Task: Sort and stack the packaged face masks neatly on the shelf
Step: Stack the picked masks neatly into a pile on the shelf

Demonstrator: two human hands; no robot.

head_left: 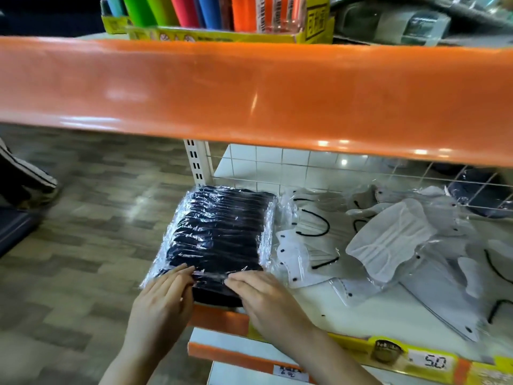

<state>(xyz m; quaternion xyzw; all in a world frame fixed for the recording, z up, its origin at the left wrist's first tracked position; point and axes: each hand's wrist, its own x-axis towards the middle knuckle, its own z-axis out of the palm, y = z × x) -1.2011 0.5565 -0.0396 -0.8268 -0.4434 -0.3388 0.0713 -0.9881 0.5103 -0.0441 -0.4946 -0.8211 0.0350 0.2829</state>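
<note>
Head view of a shop shelf (pixel 369 315). A stack of black packaged masks (pixel 219 232), wrapped in clear film, lies flat at the shelf's left end, its long axis running from the front edge away toward the wire grid back (pixel 305 168), tilted slightly to the right at its far end; the near end overhangs the orange front lip (pixel 219 319). The left hand (pixel 163 298) rests on the near left corner of the stack, fingers straight and held together, fingertips laid on the film. The right hand (pixel 266 295) lies just beside it on the near right corner, fingers likewise extended and flat on the wrapping; the two sets of fingertips point toward each other and are near but apart. Whether either thumb hooks beneath the stack cannot be told. To the right of the right hand, loose white packaged masks (pixel 388 245) with black ear loops lie scattered at varied angles. Above both hands runs an orange upper shelf edge (pixel 249 98).
</note>
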